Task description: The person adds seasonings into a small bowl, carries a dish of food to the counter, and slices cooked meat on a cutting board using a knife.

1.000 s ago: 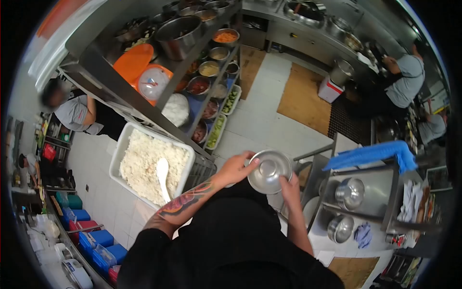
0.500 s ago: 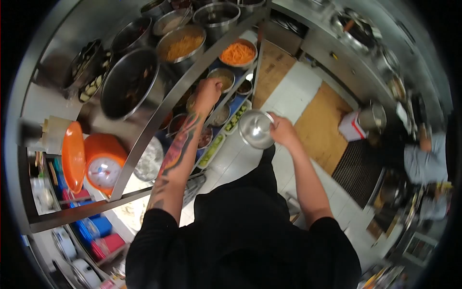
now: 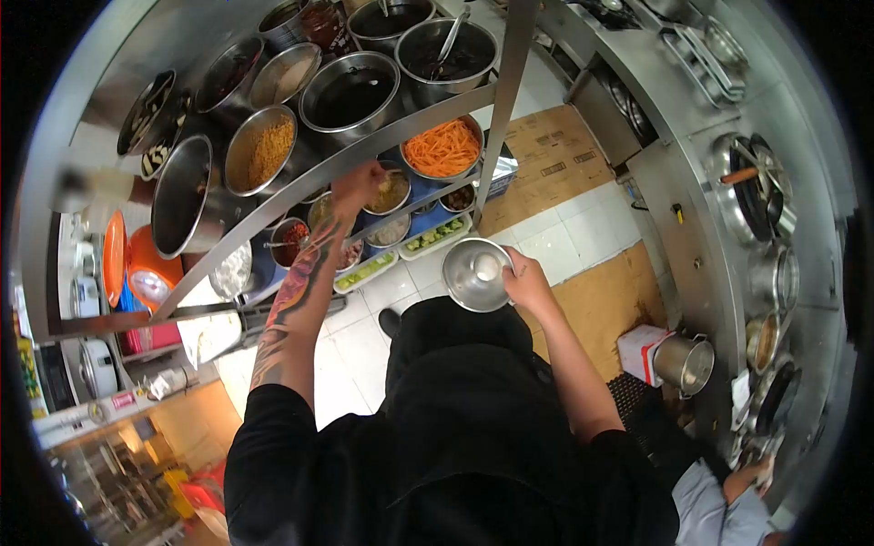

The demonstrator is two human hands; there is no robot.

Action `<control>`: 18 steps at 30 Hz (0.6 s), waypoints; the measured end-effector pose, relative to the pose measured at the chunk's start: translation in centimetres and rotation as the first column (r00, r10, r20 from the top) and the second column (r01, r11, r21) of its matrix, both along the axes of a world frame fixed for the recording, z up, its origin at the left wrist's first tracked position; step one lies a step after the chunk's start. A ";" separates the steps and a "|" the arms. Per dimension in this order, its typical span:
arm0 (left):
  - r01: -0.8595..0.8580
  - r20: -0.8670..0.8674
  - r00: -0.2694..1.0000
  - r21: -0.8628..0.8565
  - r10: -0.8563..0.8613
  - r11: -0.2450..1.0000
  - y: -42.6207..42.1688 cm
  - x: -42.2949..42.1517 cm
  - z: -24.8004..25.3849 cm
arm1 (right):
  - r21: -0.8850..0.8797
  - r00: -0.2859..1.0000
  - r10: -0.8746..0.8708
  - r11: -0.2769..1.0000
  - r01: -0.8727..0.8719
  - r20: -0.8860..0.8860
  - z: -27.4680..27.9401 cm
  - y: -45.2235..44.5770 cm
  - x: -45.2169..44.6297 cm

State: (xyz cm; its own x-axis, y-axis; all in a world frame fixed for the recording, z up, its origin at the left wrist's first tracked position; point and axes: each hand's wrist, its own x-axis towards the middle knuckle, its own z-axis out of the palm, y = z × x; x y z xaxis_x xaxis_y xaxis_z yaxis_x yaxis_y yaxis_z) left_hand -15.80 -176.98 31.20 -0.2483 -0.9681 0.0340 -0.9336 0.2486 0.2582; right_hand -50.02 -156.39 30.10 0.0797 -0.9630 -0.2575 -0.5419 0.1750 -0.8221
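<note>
My left hand (image 3: 361, 185) reaches under the upper shelf rail, at the rim of a metal bowl with yellowish contents (image 3: 393, 193). Its fingers are bent over the bowl, and what they hold, if anything, is too small to name. In my right hand (image 3: 528, 280) is a small metal bowl (image 3: 475, 275), gripped by its right rim and apparently without contents. Beside my left hand stands a bowl of shredded carrot (image 3: 442, 147). Below it are a bowl of pale food (image 3: 390, 231) and a long tray of green pieces (image 3: 437, 237).
Metal bowls of dark sauce (image 3: 350, 96) and yellow crumbs (image 3: 270, 150) stand on the upper shelf, above a metal rail (image 3: 364, 150). An orange scale (image 3: 150, 268) is at the left. A metal pot (image 3: 683, 364) and a co-worker (image 3: 715, 505) are at the right.
The view has turned towards the shelves. My left hand has let go of the small metal bowl and moved in under the rail; my right hand still holds that bowl.
</note>
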 end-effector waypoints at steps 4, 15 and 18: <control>-0.220 -0.277 0.940 -0.044 0.199 0.975 1.1 1.4 1.0 | -0.096 0.996 0.083 0.992 -0.080 0.030 0.6 -2.4 -0.5; -0.291 -0.530 0.828 -0.124 0.185 0.948 3.7 1.0 -1.9 | -0.010 0.990 0.114 0.993 -0.114 0.078 -1.0 -5.3 2.3; -0.183 -0.147 0.977 -0.233 0.152 0.955 4.6 1.3 -2.8 | 0.063 0.992 0.102 0.992 -0.106 0.071 -2.4 -5.1 3.4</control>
